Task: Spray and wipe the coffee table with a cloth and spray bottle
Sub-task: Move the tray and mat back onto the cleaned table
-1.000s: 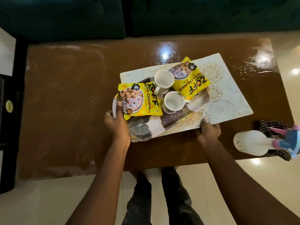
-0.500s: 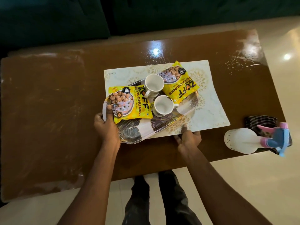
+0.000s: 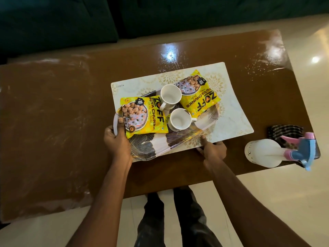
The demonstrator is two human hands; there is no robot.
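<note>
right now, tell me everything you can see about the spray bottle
The spray bottle has a white plastic-looking body and a blue trigger head with pink nozzle and collar. It is on the coffee table, near right corner, head over a dark checked cloth. Nothing grips it; upright or lying is unclear.

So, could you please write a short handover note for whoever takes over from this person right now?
Left hand: grips the left end of the tray, thumb on the rim.
Right hand: grips the tray's near edge.
The tray carries two mugs and two snack packets, over a placemat mid-table.
The spray bottle lies on its side on the checked cloth at the near right corner of the coffee table; neither is in hand.
Done: nothing certain; streaks show on the tabletop.
Left: probably move tray and placemat off, then spray and wipe.
</note>
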